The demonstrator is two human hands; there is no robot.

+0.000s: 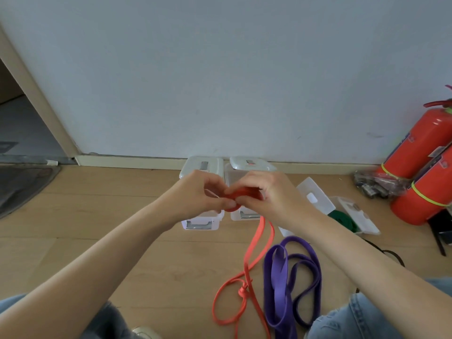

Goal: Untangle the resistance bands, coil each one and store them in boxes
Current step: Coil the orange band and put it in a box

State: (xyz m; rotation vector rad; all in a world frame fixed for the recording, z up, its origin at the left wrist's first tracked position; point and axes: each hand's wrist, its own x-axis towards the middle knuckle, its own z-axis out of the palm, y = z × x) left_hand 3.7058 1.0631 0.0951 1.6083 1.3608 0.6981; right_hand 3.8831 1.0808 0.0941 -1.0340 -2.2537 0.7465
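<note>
Pinching a small flat coil of the red band (241,195) between them, the left hand (204,192) and right hand (265,193) meet above two clear boxes (204,222). From the coil the band's smooth, thin tail runs down toward the viewer — knotted midway — beside the wider purple band (281,280) looped on the wooden floor (110,216).

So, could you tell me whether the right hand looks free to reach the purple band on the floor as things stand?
Probably not yet: the right hand and left hand are both pinching the start of the orange band. The purple band lies unobstructed beneath the right forearm.
</note>
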